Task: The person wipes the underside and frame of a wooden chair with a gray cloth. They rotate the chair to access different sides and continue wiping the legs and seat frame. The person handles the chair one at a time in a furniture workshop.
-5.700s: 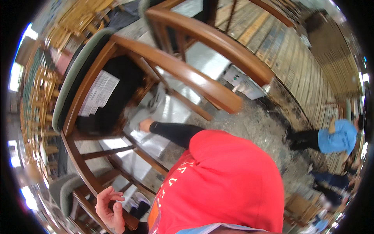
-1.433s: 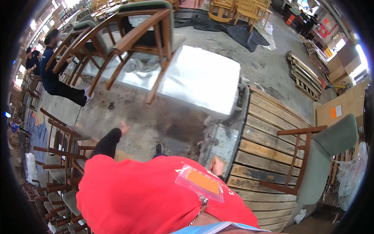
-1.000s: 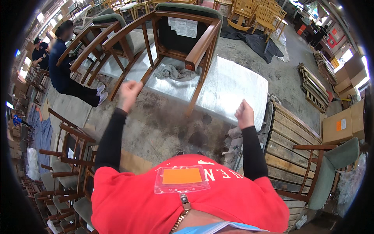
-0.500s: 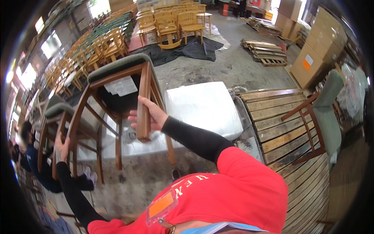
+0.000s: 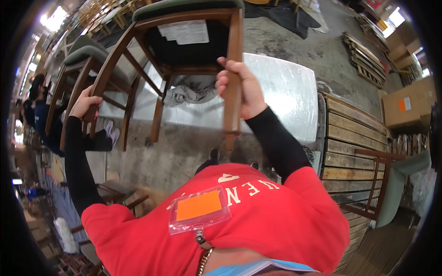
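A brown wooden chair [image 5: 191, 54] with a grey-green padded edge is tipped up in front of me, its black underside and white label facing me. My left hand [image 5: 85, 104] is closed around its left leg. Around the right leg curl the fingers of my right hand [image 5: 243, 87], thumb near the top. Beyond and below it lies a low block wrapped in clear film [image 5: 285, 96]. A crumpled grey cloth [image 5: 189, 92] on the wrapped surface shows between the legs.
A similar chair [image 5: 83, 57] stands at the left, near a person in dark clothes [image 5: 42, 110]. On the right, another green chair [image 5: 398, 184] lies tipped on slatted wooden boards [image 5: 352, 140]. Stacked pallets [image 5: 363, 57] and cardboard boxes [image 5: 410, 103] stand farther back.
My view has tilted downward. The chair now appears higher and farther right, with both hands still on its legs. My right hand's fingers have closed more tightly round the leg.
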The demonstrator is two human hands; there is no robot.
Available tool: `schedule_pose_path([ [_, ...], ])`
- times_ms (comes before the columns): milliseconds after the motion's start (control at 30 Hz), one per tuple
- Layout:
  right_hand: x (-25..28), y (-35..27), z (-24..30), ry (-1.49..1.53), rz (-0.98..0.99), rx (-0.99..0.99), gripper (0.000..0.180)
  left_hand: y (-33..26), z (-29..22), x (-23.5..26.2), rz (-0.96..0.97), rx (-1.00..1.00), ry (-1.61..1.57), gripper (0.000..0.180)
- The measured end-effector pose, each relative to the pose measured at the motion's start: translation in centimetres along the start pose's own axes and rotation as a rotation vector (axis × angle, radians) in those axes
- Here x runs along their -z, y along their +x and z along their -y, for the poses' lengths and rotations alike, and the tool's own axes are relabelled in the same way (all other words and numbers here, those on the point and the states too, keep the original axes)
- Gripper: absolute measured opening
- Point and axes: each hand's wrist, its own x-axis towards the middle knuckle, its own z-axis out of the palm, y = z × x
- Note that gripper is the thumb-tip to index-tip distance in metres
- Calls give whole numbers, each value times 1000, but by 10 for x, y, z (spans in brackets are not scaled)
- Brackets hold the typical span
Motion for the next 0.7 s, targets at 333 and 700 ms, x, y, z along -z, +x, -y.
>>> schedule_pose_path([
  [333, 77, -100, 128, 35, 114, -189, 43, -102, -57, -133, -68, -35, -33, 56],
  [700, 173, -258, 234, 82, 111, -10, 56, -147, -154, -304, 61, -136, -17, 52],
])
